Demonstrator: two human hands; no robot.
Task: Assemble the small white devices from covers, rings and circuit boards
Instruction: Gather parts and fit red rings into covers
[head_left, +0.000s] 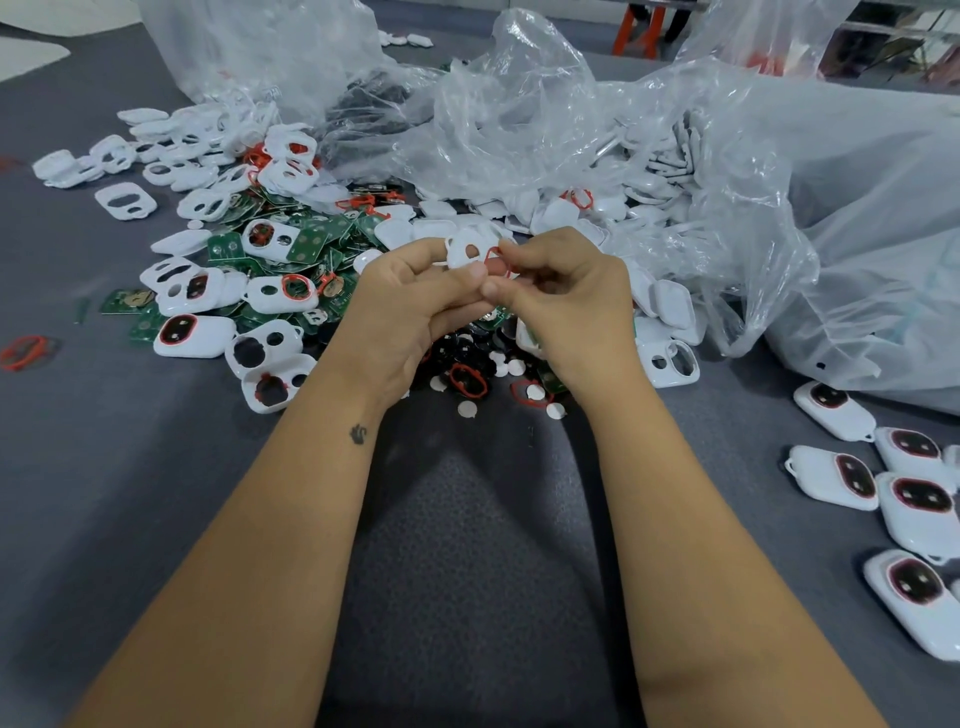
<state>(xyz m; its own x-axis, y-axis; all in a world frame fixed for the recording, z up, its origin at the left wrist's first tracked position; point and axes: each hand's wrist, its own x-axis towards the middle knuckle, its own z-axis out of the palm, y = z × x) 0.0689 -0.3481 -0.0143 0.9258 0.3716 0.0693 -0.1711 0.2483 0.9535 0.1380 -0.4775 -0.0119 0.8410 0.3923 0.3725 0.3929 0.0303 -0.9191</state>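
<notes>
Head view: no readable writing anywhere. The left hand (410, 301) has its grip pinched on a glossy white plastic cover (464, 250) with rounded cut-outs, raised above the grey felt-like desk (104, 467). The right hand (563, 296) pinches a thin red ring (493, 255) against that cover. Green circuit boards (311, 240) lie heaped under crinkled clear bags (519, 119); finished white devices (831, 478) sit right.

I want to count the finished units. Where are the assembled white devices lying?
In the head view, the assembled devices lie in a loose cluster on the grey table at the right edge, below the plastic bag.
</notes>
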